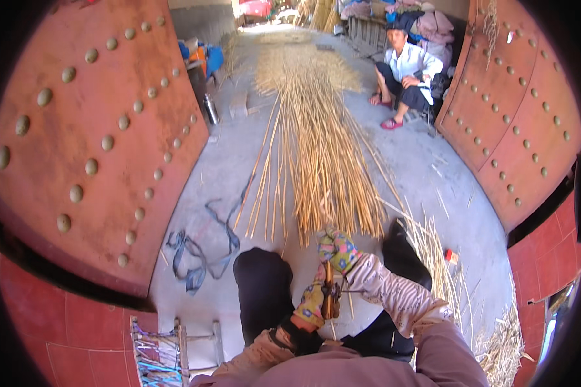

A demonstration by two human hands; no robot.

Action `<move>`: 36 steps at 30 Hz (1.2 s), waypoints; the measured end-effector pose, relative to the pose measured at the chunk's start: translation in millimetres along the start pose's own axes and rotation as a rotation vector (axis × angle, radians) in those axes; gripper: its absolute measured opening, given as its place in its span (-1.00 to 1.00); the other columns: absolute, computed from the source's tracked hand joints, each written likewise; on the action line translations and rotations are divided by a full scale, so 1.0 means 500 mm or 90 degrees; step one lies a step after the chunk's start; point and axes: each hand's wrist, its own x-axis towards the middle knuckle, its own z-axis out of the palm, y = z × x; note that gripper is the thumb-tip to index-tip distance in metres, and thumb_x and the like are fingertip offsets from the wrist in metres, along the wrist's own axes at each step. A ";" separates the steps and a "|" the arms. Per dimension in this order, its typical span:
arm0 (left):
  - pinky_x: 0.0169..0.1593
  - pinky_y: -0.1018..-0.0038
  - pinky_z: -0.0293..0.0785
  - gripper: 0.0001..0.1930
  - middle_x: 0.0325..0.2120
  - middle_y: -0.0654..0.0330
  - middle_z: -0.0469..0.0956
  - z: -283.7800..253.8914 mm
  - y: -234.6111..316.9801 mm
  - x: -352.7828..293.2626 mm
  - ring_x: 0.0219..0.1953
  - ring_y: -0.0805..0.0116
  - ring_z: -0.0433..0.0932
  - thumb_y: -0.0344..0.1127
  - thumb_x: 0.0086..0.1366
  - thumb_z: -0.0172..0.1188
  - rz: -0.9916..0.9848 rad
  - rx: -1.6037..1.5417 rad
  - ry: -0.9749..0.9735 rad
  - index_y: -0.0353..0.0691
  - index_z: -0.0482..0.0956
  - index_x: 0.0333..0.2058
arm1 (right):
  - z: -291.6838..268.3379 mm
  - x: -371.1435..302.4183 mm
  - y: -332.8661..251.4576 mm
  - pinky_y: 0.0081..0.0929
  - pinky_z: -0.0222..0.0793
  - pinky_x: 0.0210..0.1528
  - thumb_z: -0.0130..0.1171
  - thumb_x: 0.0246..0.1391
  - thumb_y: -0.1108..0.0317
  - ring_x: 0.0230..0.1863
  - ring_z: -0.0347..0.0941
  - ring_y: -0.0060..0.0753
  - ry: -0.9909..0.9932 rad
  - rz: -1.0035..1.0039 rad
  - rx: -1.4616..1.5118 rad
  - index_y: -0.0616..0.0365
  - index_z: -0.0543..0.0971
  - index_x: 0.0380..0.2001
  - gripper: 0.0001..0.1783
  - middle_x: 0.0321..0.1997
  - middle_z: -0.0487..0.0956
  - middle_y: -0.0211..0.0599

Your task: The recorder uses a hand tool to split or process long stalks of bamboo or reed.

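Observation:
Both my hands wear flower-patterned gloves and meet in front of my knees. My left hand (310,304) is closed around a short brown wooden tool (331,295), which stands roughly upright and looks bound at its middle. Just above it, my right hand (339,250) is closed near the tool's top, at the near ends of the stalks; what lies inside its fingers is hidden. A long fan of straw-coloured reed stalks (329,174) stretches away over the grey floor. Thin pale stalks show below my hands.
A blue strap (197,261) lies tangled at the left. Pale peelings (501,351) and a small red box (452,257) lie right. Studded red doors (103,129) flank the passage. A low stool (181,348) stands near left, a metal flask (210,109) farther off. A person (407,71) sits far right.

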 end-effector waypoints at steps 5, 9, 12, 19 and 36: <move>-0.65 0.61 0.28 -0.62 -0.66 0.32 0.35 -0.022 -0.084 0.019 -0.70 0.54 0.33 0.08 0.17 -0.20 -0.017 -0.182 -0.044 -0.10 0.38 -0.46 | 0.001 0.068 -0.074 -0.55 0.13 -0.61 -0.14 0.01 0.19 -0.70 0.08 -0.57 -0.128 0.136 0.144 0.18 0.39 -0.32 -0.71 -0.71 0.16 -0.54; -0.68 0.56 0.27 -0.61 -0.69 0.34 0.35 0.017 -0.171 0.034 -0.73 0.51 0.32 0.11 0.15 -0.19 0.033 -0.057 0.015 -0.09 0.38 -0.53 | -0.086 0.140 -0.054 -0.44 0.27 -0.48 -0.10 0.00 0.19 -0.57 0.27 -0.45 -0.065 -0.044 0.001 0.17 0.36 -0.24 -0.69 -0.60 0.32 -0.43; -0.68 0.55 0.27 -0.61 -0.70 0.34 0.36 0.021 -0.142 0.055 -0.73 0.51 0.32 0.11 0.14 -0.18 0.035 -0.083 0.014 -0.09 0.38 -0.53 | -0.102 0.145 0.012 -0.46 0.27 -0.47 -0.09 0.01 0.19 -0.57 0.27 -0.47 -0.111 0.027 0.065 0.18 0.34 -0.23 -0.68 -0.60 0.32 -0.44; -0.69 0.53 0.27 -0.60 -0.71 0.33 0.36 0.017 -0.027 0.109 -0.74 0.49 0.32 0.12 0.13 -0.16 0.125 -0.166 0.036 -0.08 0.38 -0.54 | -0.140 -0.029 -0.101 -0.38 0.32 -0.30 -0.08 0.02 0.20 -0.38 0.38 -0.36 -0.048 -0.004 -0.040 0.18 0.36 -0.28 -0.72 -0.37 0.44 -0.26; -0.75 0.54 0.14 -0.62 -0.80 0.37 0.26 0.156 -0.081 0.422 -0.81 0.50 0.21 0.12 0.09 -0.08 -0.002 -0.300 0.227 -0.04 0.35 -0.63 | -0.381 -0.498 0.103 -0.65 -0.06 -0.82 -0.19 0.06 0.14 -0.86 -0.03 -0.68 -0.080 0.345 0.099 0.22 0.34 -0.50 -0.67 -0.82 0.13 -0.53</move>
